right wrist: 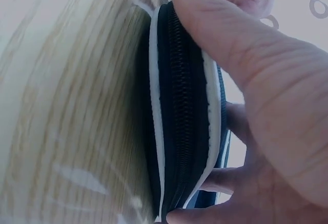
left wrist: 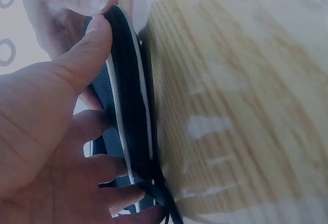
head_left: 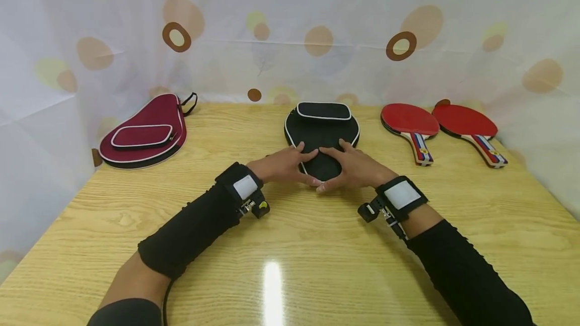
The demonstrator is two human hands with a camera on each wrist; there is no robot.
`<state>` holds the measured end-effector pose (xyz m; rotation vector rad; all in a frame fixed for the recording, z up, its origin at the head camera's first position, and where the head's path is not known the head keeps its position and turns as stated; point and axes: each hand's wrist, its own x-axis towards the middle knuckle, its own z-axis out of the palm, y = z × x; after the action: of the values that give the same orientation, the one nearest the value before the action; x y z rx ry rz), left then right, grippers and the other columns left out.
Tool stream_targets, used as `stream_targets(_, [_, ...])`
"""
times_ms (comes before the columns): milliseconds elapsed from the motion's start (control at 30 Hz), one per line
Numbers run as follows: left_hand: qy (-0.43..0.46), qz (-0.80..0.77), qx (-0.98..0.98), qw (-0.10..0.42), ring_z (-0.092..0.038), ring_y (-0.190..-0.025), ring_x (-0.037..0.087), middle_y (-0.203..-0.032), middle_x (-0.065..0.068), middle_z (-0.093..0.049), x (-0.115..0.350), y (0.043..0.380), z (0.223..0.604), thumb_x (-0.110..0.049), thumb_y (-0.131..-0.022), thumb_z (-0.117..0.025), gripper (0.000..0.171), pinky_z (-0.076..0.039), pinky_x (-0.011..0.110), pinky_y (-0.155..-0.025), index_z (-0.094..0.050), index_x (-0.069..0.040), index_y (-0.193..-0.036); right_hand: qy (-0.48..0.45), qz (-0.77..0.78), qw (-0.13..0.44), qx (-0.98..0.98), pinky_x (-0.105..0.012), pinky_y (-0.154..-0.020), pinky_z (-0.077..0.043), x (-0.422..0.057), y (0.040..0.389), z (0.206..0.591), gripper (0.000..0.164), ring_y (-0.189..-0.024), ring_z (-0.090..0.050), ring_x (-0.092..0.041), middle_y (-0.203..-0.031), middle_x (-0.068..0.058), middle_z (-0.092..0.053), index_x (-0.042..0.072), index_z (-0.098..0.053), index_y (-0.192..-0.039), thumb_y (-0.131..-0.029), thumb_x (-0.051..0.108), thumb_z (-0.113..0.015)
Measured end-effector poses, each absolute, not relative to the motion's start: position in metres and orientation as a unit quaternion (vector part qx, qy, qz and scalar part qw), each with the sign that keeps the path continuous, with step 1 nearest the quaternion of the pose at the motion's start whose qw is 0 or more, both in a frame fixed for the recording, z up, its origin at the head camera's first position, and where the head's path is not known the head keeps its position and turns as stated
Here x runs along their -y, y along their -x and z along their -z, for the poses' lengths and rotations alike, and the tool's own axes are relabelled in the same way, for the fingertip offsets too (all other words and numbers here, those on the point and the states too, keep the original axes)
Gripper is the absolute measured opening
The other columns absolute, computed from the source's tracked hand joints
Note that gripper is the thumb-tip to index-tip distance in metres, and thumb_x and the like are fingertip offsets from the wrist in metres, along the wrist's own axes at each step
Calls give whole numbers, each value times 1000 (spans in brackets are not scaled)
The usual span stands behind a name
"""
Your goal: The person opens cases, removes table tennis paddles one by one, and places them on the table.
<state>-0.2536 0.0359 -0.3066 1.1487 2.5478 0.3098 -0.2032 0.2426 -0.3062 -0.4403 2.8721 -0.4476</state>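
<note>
A black table tennis bat case [head_left: 319, 132] with white piping and a small front pocket lies flat at the back middle of the table. From its left, my left hand [head_left: 290, 164] holds the case, with the thumb at the narrow near end and the fingers spread on its top and side. My right hand [head_left: 358, 169] holds it the same way from the right. Both thumbs nearly meet at the near tip. The right wrist view shows the closed zip [right wrist: 180, 96] along the edge. A black cord [left wrist: 161, 196] hangs by the left fingers in the left wrist view.
A dark red bat case [head_left: 142, 114] with a black loop lies at the back left. Two red table tennis bats [head_left: 410, 118] [head_left: 466, 119] lie at the back right, handles towards me. A patterned white cloth [head_left: 290, 29] hangs behind the wooden table [head_left: 226, 275].
</note>
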Motion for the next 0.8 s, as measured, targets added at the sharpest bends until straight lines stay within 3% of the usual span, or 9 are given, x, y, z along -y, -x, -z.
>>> stream_targets(100, [-404,-86,-896,164,-38,-134,31,-156,20,-10,-34,256,306,-55,-87,-58,84,-37,35,-104,-18,-19,-151,145,156,101,-972,-63,-100,-32,-240,203,306,93,-135,-22,-54,-151,-34,-8,14,-34,-148,-75,60,-69])
stream_targets(200, [-405,-59,-899,156,-40,-133,29,-156,15,-14,-31,259,305,-52,-89,-57,81,-36,34,-105,-20,-13,-151,138,147,84,-976,-60,-98,-36,-233,204,305,87,-131,-31,-53,-148,-36,-18,11,-40,-144,-78,59,-68])
stream_targets(333, [-409,-38,-901,138,-30,-138,31,-155,15,-19,-29,261,304,-50,-90,-57,80,-30,36,-110,-25,-6,-148,128,126,46,-983,-60,-96,-38,-220,204,302,84,-126,-38,-52,-138,-36,-38,7,-48,-135,-76,62,-67])
stream_targets(400, [-410,-36,-902,130,-31,-138,30,-155,15,-20,-29,261,303,-49,-89,-58,80,-30,35,-110,-27,-5,-148,121,118,36,-985,-59,-95,-39,-216,203,302,83,-123,-42,-52,-135,-35,-42,6,-49,-133,-76,63,-67])
stream_targets(600, [-414,-29,-903,114,-39,-133,29,-152,16,-27,-28,262,302,-47,-91,-56,74,-34,34,-107,-32,-4,-146,109,111,42,-987,-57,-92,-41,-216,204,302,82,-117,-47,-52,-139,-37,-33,8,-47,-135,-74,58,-72])
stream_targets(800, [-414,-39,-900,130,-40,-133,27,-150,16,-30,-26,258,299,-41,-96,-51,62,-34,34,-107,-38,-4,-143,125,126,68,-982,-60,-98,-36,-227,207,304,80,-133,-28,-51,-149,-34,-20,11,-47,-138,-74,51,-75])
